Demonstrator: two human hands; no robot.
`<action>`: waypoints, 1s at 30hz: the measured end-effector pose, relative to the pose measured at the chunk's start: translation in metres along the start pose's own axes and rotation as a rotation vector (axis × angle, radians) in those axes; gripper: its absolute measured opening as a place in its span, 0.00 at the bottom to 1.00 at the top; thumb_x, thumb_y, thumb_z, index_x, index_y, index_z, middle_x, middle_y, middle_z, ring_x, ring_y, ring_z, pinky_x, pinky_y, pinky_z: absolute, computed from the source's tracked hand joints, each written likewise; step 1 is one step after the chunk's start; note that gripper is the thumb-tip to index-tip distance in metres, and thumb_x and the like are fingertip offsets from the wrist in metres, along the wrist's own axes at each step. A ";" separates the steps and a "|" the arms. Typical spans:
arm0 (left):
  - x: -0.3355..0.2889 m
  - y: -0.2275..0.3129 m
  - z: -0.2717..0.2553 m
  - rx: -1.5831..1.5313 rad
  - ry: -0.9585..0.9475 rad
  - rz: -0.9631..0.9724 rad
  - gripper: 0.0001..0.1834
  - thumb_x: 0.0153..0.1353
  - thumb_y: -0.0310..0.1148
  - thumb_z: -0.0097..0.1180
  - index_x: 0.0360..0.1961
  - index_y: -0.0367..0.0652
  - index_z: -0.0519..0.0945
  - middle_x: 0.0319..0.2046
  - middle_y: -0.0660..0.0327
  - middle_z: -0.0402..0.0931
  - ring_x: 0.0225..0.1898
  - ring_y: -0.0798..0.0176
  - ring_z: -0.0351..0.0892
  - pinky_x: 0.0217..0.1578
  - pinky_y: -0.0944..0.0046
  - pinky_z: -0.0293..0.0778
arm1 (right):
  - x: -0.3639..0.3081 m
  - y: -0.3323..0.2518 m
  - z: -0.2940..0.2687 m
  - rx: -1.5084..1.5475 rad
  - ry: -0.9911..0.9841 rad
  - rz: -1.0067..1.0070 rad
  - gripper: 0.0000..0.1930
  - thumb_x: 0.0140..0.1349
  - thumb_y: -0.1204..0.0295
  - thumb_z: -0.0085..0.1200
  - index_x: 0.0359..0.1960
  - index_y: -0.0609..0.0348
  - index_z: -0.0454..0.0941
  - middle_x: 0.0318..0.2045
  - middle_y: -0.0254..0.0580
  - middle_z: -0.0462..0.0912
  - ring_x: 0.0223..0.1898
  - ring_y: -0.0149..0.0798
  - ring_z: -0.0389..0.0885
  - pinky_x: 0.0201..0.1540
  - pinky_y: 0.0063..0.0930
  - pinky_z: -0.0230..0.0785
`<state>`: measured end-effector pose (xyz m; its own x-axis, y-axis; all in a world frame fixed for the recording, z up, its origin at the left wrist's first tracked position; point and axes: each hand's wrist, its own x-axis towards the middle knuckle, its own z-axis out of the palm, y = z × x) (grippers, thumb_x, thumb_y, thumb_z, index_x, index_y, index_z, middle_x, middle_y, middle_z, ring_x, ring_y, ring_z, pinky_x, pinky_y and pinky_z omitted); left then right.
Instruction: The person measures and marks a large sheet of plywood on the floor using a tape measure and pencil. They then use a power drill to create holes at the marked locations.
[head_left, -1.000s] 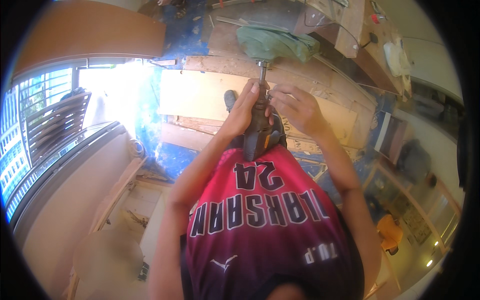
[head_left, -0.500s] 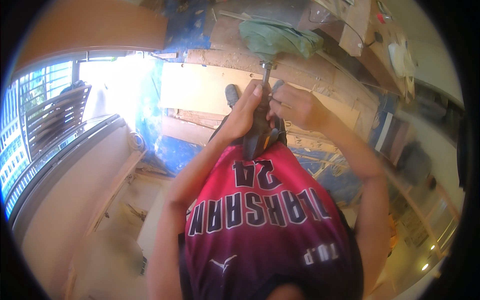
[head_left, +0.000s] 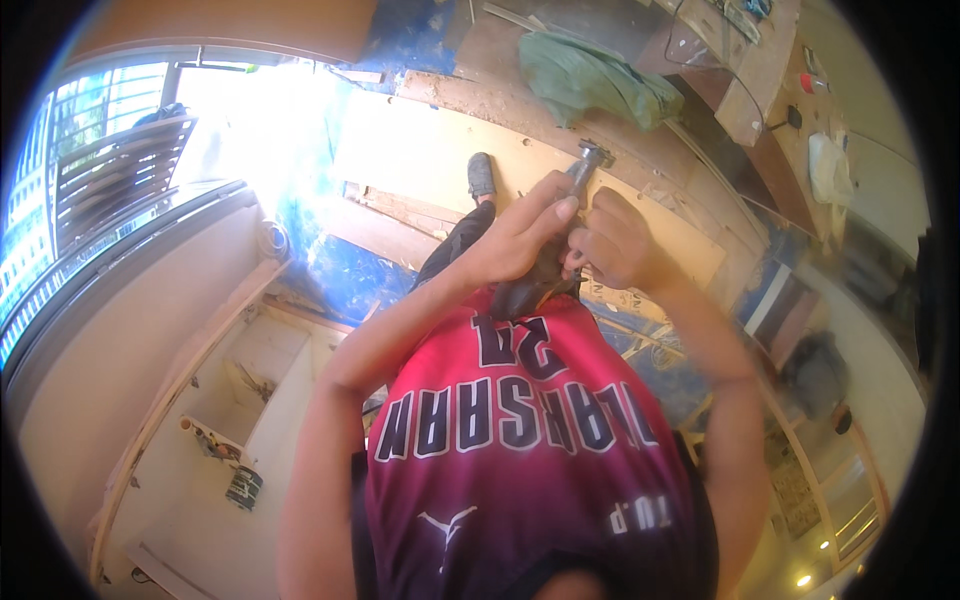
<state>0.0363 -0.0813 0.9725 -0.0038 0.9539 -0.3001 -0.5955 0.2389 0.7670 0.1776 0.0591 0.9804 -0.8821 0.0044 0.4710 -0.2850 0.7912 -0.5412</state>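
A hand tool with a dark body and a metal neck ending in a wider metal head points away from my waist; its exact kind is not clear. My left hand is wrapped around its neck and upper body, thumb on top. Close against the tool's right side is my right hand, fingers curled and pinched together. Whatever those right fingers hold is hidden. The tool's rear end lies against my red and dark shirt.
Pale boards lie on the blue-covered floor beneath my shoe. A green cloth rests beyond the tool. Far right stands a wooden bench with a cord on it. An open wooden cabinet frame is at left.
The tool has swung its metal head to the right, away from the green cloth, and both hands have turned with it. The view has shifted, and one shoe shows more fully.
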 end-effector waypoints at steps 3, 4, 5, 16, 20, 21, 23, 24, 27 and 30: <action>-0.002 -0.003 -0.003 -0.083 0.042 -0.044 0.16 0.80 0.42 0.36 0.54 0.42 0.68 0.41 0.63 0.69 0.41 0.72 0.71 0.46 0.67 0.71 | 0.003 -0.005 0.022 0.063 0.187 0.100 0.13 0.43 0.75 0.66 0.27 0.58 0.73 0.22 0.39 0.65 0.23 0.43 0.68 0.25 0.35 0.62; -0.002 -0.004 -0.004 -0.017 0.067 -0.005 0.16 0.80 0.42 0.36 0.54 0.42 0.68 0.41 0.63 0.69 0.42 0.72 0.70 0.47 0.67 0.70 | 0.004 -0.008 0.026 0.073 0.234 0.142 0.12 0.43 0.77 0.65 0.27 0.58 0.73 0.21 0.39 0.65 0.23 0.43 0.68 0.25 0.35 0.62; -0.001 -0.005 -0.004 0.051 0.093 0.034 0.16 0.80 0.42 0.36 0.54 0.42 0.69 0.41 0.63 0.69 0.43 0.72 0.69 0.48 0.68 0.69 | 0.003 -0.012 0.032 0.084 0.281 0.183 0.12 0.43 0.79 0.63 0.27 0.59 0.73 0.21 0.39 0.65 0.22 0.43 0.68 0.25 0.34 0.61; 0.004 0.003 -0.009 -0.032 0.031 -0.044 0.17 0.80 0.43 0.36 0.52 0.40 0.69 0.36 0.61 0.72 0.36 0.70 0.75 0.42 0.67 0.73 | 0.008 -0.011 -0.002 -0.021 0.007 0.189 0.13 0.49 0.71 0.67 0.34 0.56 0.77 0.24 0.37 0.72 0.27 0.41 0.75 0.30 0.34 0.69; 0.011 0.005 -0.003 -0.077 -0.050 -0.083 0.17 0.79 0.47 0.33 0.48 0.43 0.64 0.33 0.58 0.71 0.29 0.66 0.78 0.33 0.63 0.78 | 0.013 -0.015 -0.024 -0.065 -0.127 0.155 0.13 0.50 0.70 0.67 0.36 0.55 0.77 0.24 0.36 0.71 0.31 0.40 0.76 0.33 0.35 0.71; 0.011 0.000 -0.005 -0.032 -0.034 -0.064 0.17 0.79 0.47 0.33 0.48 0.43 0.64 0.33 0.58 0.71 0.28 0.66 0.78 0.33 0.63 0.78 | 0.010 -0.017 -0.023 -0.036 -0.130 0.233 0.14 0.50 0.71 0.67 0.37 0.55 0.77 0.25 0.36 0.71 0.31 0.41 0.76 0.33 0.35 0.71; 0.015 -0.009 -0.007 0.049 -0.023 -0.024 0.17 0.79 0.47 0.33 0.47 0.43 0.64 0.33 0.58 0.71 0.28 0.66 0.78 0.33 0.63 0.78 | 0.002 -0.019 -0.024 0.004 -0.144 0.401 0.15 0.49 0.72 0.68 0.37 0.56 0.76 0.26 0.37 0.72 0.32 0.41 0.76 0.33 0.35 0.71; 0.014 -0.010 -0.009 0.085 -0.023 -0.033 0.18 0.80 0.46 0.32 0.49 0.42 0.65 0.33 0.59 0.71 0.31 0.67 0.78 0.35 0.65 0.77 | 0.001 -0.020 -0.021 0.025 -0.117 0.368 0.15 0.50 0.72 0.68 0.37 0.56 0.76 0.26 0.37 0.72 0.32 0.42 0.76 0.34 0.36 0.71; 0.012 -0.007 -0.004 0.138 0.027 -0.013 0.20 0.80 0.46 0.31 0.49 0.41 0.68 0.34 0.60 0.73 0.34 0.69 0.75 0.38 0.66 0.75 | -0.004 -0.021 -0.011 0.096 -0.045 0.328 0.14 0.50 0.74 0.68 0.36 0.56 0.74 0.26 0.39 0.72 0.32 0.44 0.75 0.35 0.38 0.69; 0.011 -0.013 -0.004 0.218 0.083 0.095 0.20 0.80 0.44 0.35 0.48 0.38 0.72 0.36 0.63 0.71 0.38 0.72 0.70 0.44 0.70 0.69 | -0.006 -0.024 -0.001 0.162 -0.008 0.361 0.13 0.50 0.74 0.67 0.34 0.57 0.73 0.26 0.41 0.71 0.32 0.46 0.74 0.35 0.40 0.67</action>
<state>0.0407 -0.0750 0.9566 -0.1228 0.9579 -0.2595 -0.4022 0.1910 0.8954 0.1900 0.0408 0.9911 -0.9390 0.2595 0.2256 -0.0111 0.6328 -0.7742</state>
